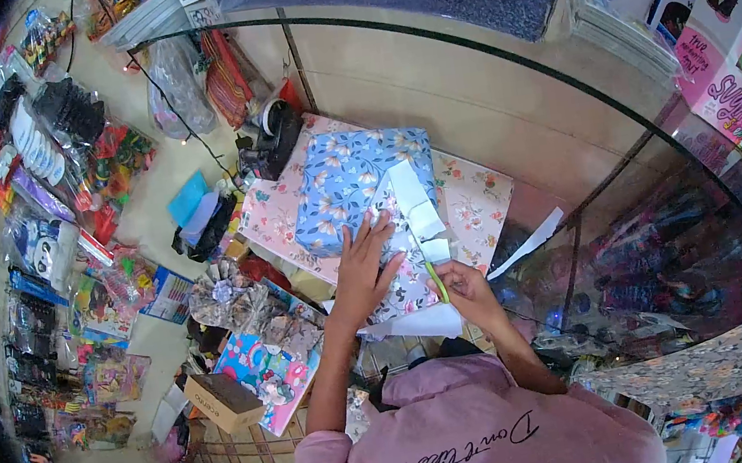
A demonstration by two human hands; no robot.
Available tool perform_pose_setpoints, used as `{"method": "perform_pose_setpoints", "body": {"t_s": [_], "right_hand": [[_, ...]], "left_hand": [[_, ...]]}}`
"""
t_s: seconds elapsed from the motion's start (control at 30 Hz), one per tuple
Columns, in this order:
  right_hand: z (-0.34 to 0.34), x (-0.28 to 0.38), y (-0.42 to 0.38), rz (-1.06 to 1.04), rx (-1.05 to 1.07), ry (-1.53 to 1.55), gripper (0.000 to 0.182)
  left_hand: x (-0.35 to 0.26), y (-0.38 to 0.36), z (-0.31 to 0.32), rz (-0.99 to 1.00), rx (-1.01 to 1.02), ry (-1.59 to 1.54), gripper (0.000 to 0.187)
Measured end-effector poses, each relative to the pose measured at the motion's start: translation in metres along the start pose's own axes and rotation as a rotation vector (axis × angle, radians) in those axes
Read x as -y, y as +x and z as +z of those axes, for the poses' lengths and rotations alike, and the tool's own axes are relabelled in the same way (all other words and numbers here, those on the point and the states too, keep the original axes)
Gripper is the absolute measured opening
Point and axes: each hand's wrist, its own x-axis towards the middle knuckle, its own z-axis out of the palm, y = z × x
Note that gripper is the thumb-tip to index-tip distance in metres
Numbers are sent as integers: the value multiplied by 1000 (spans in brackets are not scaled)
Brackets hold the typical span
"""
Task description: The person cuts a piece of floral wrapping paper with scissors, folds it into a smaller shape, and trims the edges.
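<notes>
My left hand (pixel 364 265) lies flat with fingers spread on a sheet of white floral wrapping paper (pixel 404 288), its fingertips by the front edge of a box wrapped in blue floral paper (pixel 363 172). In my right hand (pixel 468 294) is a pair of scissors (pixel 437 284) with yellow-green handles, at the right edge of the sheet. The blades point away from me and are partly hidden by the paper. A folded white strip (pixel 413 198) curls up beyond the scissors and rests against the box. The sheet's near edge (pixel 416 324) shows its white back.
Pink floral paper (pixel 479 194) lies under the box. A black tape dispenser (pixel 272 137) stands at the back left. Left of me are a small brown carton (pixel 225 401) and a colourful printed package (pixel 268 376). A glass panel edge (pixel 496 42) curves around the back and right.
</notes>
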Motion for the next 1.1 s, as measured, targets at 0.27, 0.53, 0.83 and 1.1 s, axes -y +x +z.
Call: {"method": "perform_pose_setpoints", "body": {"t_s": [0.27, 0.53, 0.83, 1.1], "right_hand": [[-4, 0, 6, -39, 20, -37, 17], [-2, -6, 8, -95, 0, 14, 19], [-5, -8, 7, -81, 11, -48, 18], [-5, -12, 3, -123, 73, -57, 20]], "left_hand": [[0, -2, -3, 18, 35, -26, 41], [-6, -7, -4, 25, 62, -23, 43], [-8, -7, -6, -14, -57, -128, 41], [4, 10, -17, -221, -220, -436, 38]]}}
